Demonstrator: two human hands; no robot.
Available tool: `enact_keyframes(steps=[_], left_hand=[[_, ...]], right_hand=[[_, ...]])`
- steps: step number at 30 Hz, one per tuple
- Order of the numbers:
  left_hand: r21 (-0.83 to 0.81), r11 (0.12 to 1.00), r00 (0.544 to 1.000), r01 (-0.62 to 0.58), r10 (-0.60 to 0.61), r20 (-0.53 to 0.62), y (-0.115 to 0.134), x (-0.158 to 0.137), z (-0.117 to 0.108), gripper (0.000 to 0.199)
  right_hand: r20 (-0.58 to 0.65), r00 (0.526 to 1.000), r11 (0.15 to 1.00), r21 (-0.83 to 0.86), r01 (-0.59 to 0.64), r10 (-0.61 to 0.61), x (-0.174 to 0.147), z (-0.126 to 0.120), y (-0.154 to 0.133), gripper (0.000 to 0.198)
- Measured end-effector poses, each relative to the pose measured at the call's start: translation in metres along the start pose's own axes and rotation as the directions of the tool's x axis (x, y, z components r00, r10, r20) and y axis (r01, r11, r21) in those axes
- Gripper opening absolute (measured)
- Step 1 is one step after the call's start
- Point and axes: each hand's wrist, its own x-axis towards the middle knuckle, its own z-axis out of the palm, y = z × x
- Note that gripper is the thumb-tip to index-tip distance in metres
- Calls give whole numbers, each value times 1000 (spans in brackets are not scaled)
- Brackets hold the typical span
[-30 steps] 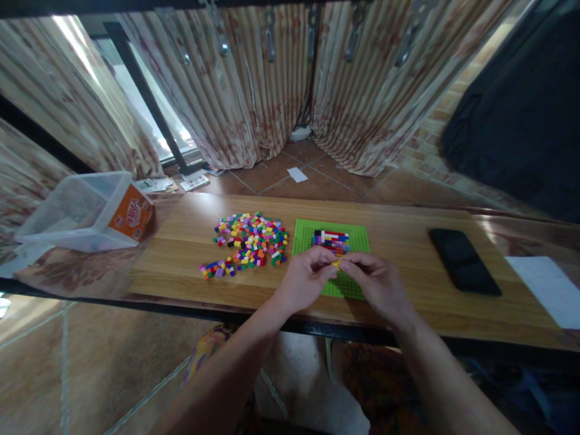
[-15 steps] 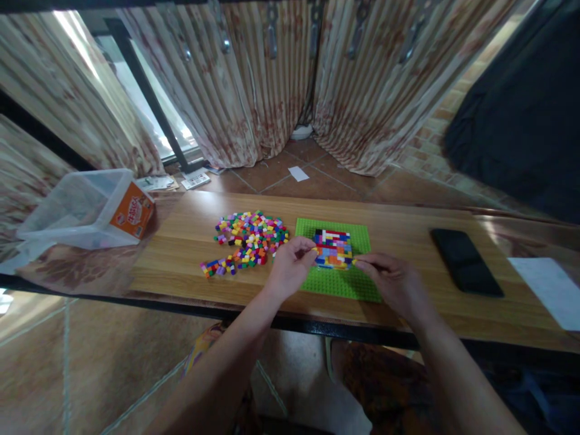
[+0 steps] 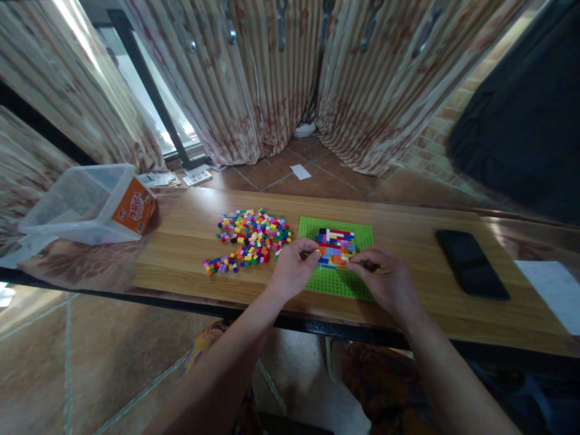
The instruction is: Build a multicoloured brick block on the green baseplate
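We are working at the near edge of the block of coloured bricks (image 3: pixel 336 246) that is sitting on the green baseplate (image 3: pixel 338 285), just right of the frame's centre. Our left hand (image 3: pixel 292 272) is coming in from the lower left with thumb and forefinger pinched together at the block's left corner; something small may be between them, but we cannot tell what. Our right hand (image 3: pixel 385 279) is curled at the block's lower right corner, fingertips pressing or pinching there, and whether it is gripping a brick is likewise hidden. To do this well, we are judging that one hand should be steadying the baseplate against the wooden worktop (image 3: pixel 190 254) while the other is lining a brick squarely over the studs before pushing straight down, so neighbouring rows are not lifting. Keeping our wrists low should stop us from sweeping the loose pile of coloured bricks (image 3: pixel 251 237) lying just left of the baseplate. Further off, a clear plastic tub (image 3: pixel 77 208) with an orange label is lying at the left, and a black phone (image 3: pixel 471 263) and a white sheet (image 3: pixel 550 287) are resting at the right.
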Motion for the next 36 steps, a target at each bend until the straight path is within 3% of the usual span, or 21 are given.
enact_keyframes(steps=[14, 17, 21, 25, 36], left_hand=[[46, 999, 1000, -23, 23, -10, -4, 0, 2, 8], [56, 998, 999, -34, 35, -17, -5, 0, 2, 9], [67, 997, 999, -36, 38, -21, -5, 0, 1, 9], [67, 997, 999, -34, 35, -19, -3, -1, 0, 11], [3, 1000, 1000, -23, 23, 4, -5, -2, 2, 16]], right_hand=[[-1, 991, 988, -89, 129, -130, -5, -4, -2, 19], [-37, 997, 996, -52, 68, -70, -4, -2, -4, 22], [-106, 986, 992, 18, -125, 126, -2, 2, -3, 27], [-84, 960, 962, 72, -262, 268, -1, 9, 0, 34], [-68, 926, 915, 193, -354, 372, 4, 13, -6, 43]])
